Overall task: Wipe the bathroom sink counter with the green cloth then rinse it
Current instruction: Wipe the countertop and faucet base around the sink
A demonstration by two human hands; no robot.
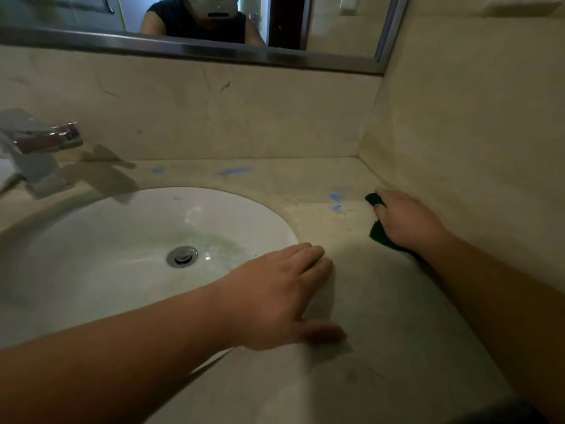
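A: Where is the green cloth (377,232)?

B: On the counter (382,316), in the far right part beside the side wall (474,148), pressed flat under the right hand (406,218). The fingers curl down over it and pin it to the stone. Only two dark green edges show, one past the fingertips and one below the palm.

A: And the left hand (284,295)?

B: Spread flat, fingers apart, holding nothing, braced on the counter at the rim of the basin (122,240).

A: Which way does the cloth run?

B: As far as the visible edges tell, its long axis lies front to back, roughly along the wall, far end towards the corner. Most of it is hidden by the hand.

A: What could go wrong?

B: Blue smears (334,197) lie just left of the cloth, and more (235,171) along the back edge. A stroke kept close to the wall would likely miss them. A bunched cloth might only smear them about. The corner joint is also hard to reach.
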